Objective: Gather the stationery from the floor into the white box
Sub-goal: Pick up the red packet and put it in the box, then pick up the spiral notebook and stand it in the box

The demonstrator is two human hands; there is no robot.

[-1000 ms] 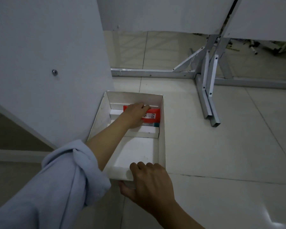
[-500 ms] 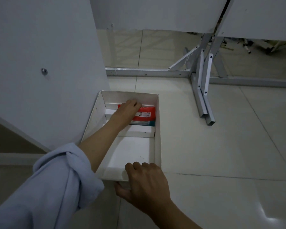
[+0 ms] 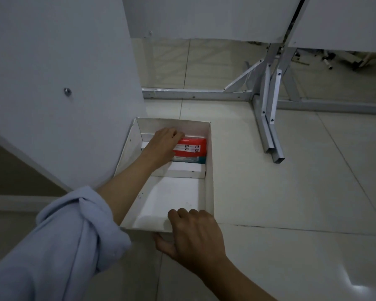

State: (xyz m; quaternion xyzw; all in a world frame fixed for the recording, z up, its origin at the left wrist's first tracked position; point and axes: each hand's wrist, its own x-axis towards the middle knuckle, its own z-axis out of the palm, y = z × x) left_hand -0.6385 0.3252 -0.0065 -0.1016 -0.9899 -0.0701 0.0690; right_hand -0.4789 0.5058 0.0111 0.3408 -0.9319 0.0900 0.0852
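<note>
The left hand [image 3: 164,144] is lying on the red packet [image 3: 190,147] in the far compartment of the white box [image 3: 209,170], its fingers bent over the packet's far edge, while the right hand [image 3: 193,233] is pinching the near wall (thumb outside, fingers over the rim); ideally that grip is bracing the box while the packet is being pressed flat against the far wall

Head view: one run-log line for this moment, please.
left hand: on red pack, far compartment | right hand: grips near wall of white box | near compartment: nothing visible | floor: no stationery in view
</note>
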